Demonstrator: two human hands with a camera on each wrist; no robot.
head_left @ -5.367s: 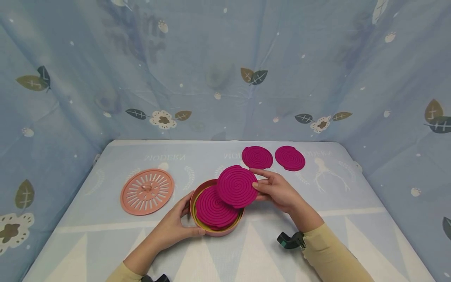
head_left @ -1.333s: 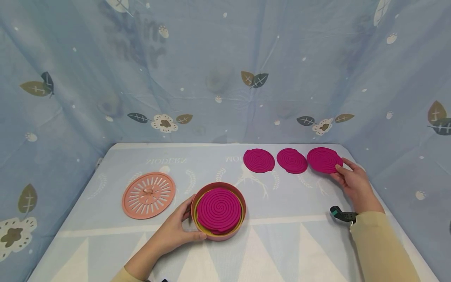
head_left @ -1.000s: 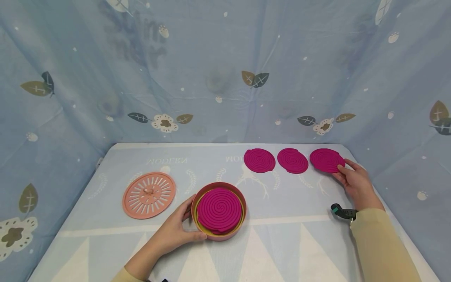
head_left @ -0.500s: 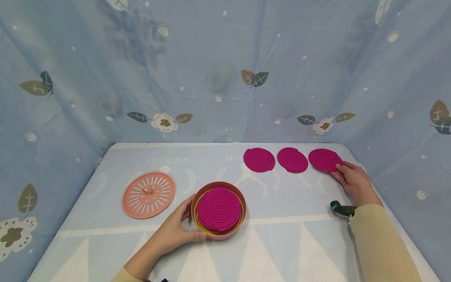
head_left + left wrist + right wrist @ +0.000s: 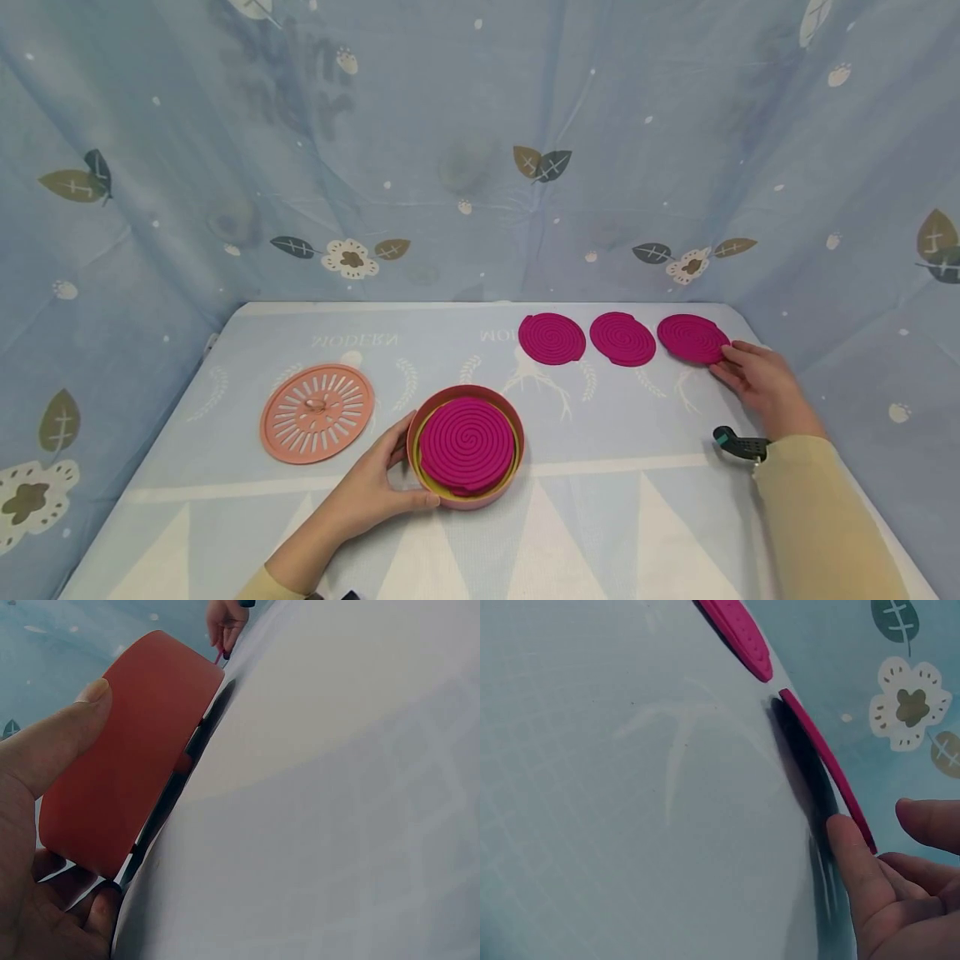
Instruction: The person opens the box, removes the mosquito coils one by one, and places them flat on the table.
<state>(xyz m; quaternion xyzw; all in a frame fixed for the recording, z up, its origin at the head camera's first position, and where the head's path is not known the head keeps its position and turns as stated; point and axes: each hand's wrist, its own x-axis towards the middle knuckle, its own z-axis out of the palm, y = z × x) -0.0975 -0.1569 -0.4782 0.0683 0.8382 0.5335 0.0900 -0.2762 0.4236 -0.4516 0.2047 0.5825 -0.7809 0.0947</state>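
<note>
My left hand point(image 5: 375, 492) grips the side of a round pink metal box point(image 5: 517, 454), thumb near the front and fingers round the left side. Inside its yellowish lining lies a magenta spiral mosquito coil point(image 5: 467, 446), perhaps on others hidden below. In the left wrist view the box's outer wall point(image 5: 142, 742) looks red-orange. At the far right of the table, my right hand point(image 5: 765, 387) is at the near edge of another flat mosquito coil point(image 5: 692, 337). The right wrist view shows its thumb lifted off that coil point(image 5: 829, 769), with fingertips at the coil's edge.
Two more magenta coils, a left one point(image 5: 552, 339) and a middle one point(image 5: 622, 339), lie in a row along the table's back edge. A slotted pink lid point(image 5: 317, 414) with a small ring lies on the left. Patterned blue curtain point(image 5: 480, 150) surrounds the table point(image 5: 585, 517).
The right hand has carried a coil from the box to the right end of the back row and has just loosened from it. The left hand has stayed on the box.
</note>
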